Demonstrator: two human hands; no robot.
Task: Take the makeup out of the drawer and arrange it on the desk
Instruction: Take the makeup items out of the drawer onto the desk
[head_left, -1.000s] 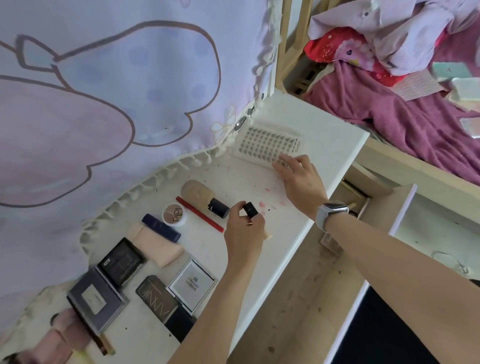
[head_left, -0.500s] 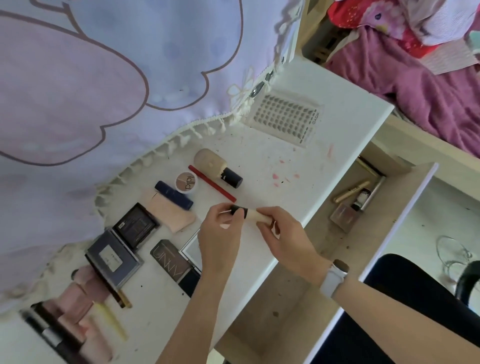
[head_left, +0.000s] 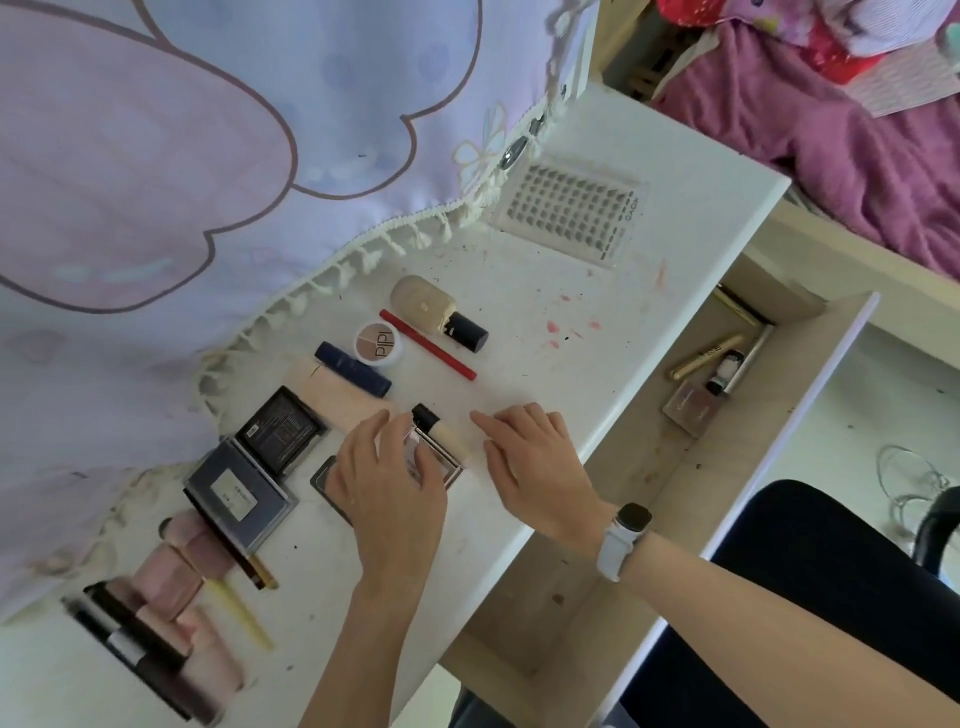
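Hovering loose-fingered, left hand (head_left: 387, 480) & right hand (head_left: 535, 457) flank small tube (head_left: 441, 434) on desk (head_left: 675, 218); most makeup's out, few bits remain in drawer (head_left: 613, 545).

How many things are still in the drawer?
4 that I can see: a gold tube, a pink square compact, a small dark-capped bottle and a thin white stick. More may hide under the desk.

arms: bare, no sleeves showing
right wrist: smartwatch (head_left: 626, 535), dark square face, white strap
legs: dark trousers (head_left: 810, 587)
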